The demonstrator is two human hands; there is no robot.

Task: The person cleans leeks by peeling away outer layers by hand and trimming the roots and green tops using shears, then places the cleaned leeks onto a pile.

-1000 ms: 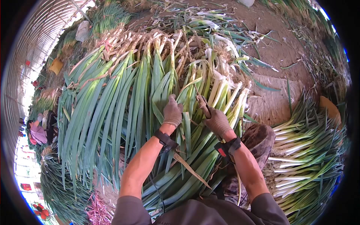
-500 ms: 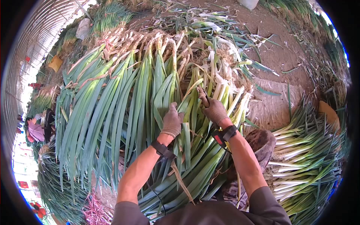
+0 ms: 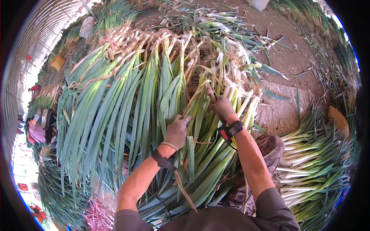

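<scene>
Nearest, the gloved left hand (image 3: 176, 133) is laid on the long leaves of the green-onion heap (image 3: 115, 104), fingers pressed together, with nothing seen gripped. Just beyond, the gloved right hand (image 3: 222, 107) is closed on one stalk (image 3: 204, 102) of that heap, near its pale shank. The stalks are judged light, limp in the green blades and firmer but snappable at the white base, where hold is best taken. Farther right, a cleaned bundle (image 3: 312, 154) lies on the earth floor (image 3: 285, 54).

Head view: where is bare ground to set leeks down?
Bare dirt beyond the pale sack, between the scattered trimmings and the trimmed leek pile at right. Crowded: the big leek heap fills the middle and left.
</scene>
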